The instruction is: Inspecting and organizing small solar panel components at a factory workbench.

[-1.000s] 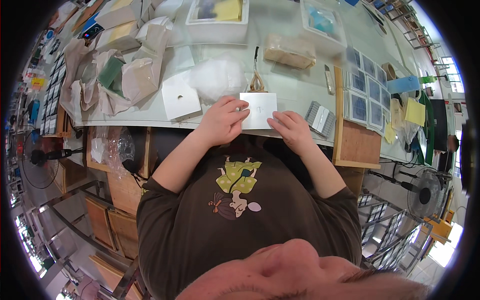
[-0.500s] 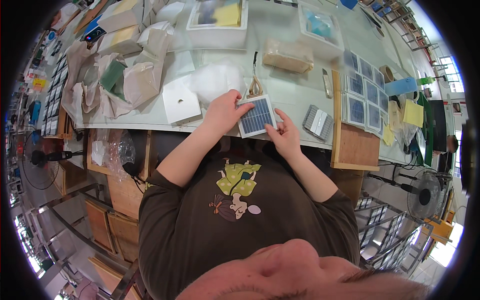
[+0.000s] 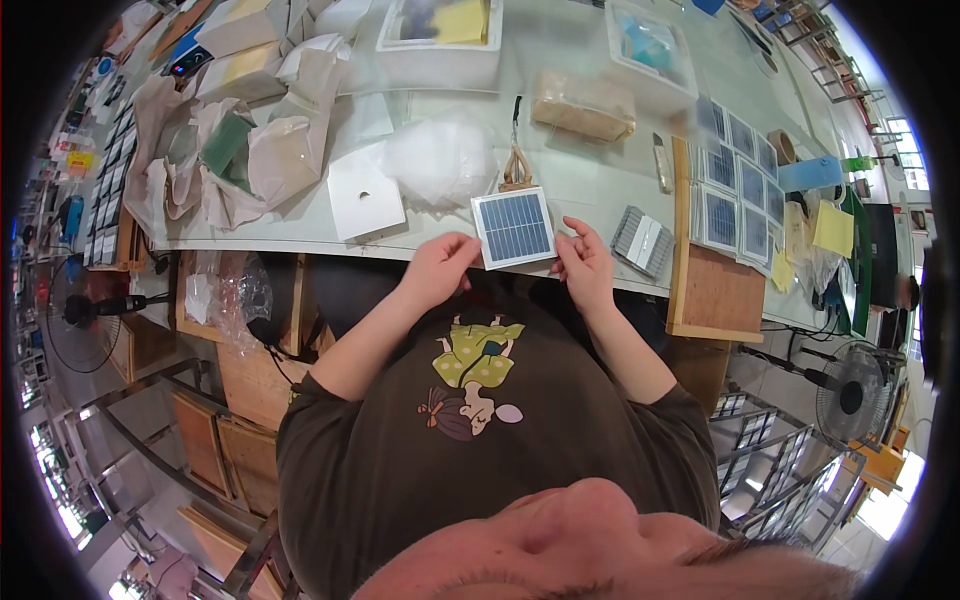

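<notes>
A small solar panel (image 3: 516,228), blue cells inside a white frame, lies face up at the front edge of the table. My left hand (image 3: 441,270) is closed, its fingertips at the panel's left edge. At the right edge my right hand (image 3: 586,264) pinches the frame with thumb and bent finger, another finger raised. Just beyond the panel is a pair of tan-handled pliers (image 3: 516,172) with a dark tip pointing away. A white square card (image 3: 366,200) and a cloudy plastic bag (image 3: 438,165) lie to the left.
A grey ribbed block (image 3: 640,243) and a knife (image 3: 662,163) lie to the right, beside a wooden board (image 3: 715,285) bearing several solar panels (image 3: 720,220). Farther back are a wrapped brown block (image 3: 583,105) and white foam boxes (image 3: 440,66). Crumpled paper (image 3: 282,155) covers the left.
My left hand has slid off the panel's face, down to its left edge. The right hand has moved slightly right along the frame, leaving the panel's face uncovered.
</notes>
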`<state>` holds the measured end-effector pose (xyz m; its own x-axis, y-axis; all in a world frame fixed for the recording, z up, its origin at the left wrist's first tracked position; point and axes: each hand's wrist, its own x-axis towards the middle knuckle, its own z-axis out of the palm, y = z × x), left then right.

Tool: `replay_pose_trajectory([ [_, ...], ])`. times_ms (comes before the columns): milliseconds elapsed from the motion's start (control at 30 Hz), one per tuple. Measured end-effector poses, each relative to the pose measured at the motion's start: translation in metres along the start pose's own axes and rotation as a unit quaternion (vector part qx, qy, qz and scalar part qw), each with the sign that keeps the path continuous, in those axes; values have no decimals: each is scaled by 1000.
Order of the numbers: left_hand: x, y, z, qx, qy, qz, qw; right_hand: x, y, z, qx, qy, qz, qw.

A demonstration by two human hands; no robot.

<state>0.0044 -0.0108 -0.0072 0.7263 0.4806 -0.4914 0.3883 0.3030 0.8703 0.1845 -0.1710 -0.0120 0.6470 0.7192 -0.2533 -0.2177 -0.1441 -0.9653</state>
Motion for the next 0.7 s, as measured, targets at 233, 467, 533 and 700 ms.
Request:
replay_pose_trajectory([
  [233,-2,-9,6,-178,-129,-77,973,2,0,7,12,0,9,1000],
  [467,-2,-15,8,-234,-140,-97,957,1,0,8,26,2,1,1000],
  [533,-2,-18,9,-212,-126,-83,965,0,0,8,28,4,-1,1000],
  [700,-2,-16,14,-167,-87,-73,979,0,2,9,44,12,18,999],
])
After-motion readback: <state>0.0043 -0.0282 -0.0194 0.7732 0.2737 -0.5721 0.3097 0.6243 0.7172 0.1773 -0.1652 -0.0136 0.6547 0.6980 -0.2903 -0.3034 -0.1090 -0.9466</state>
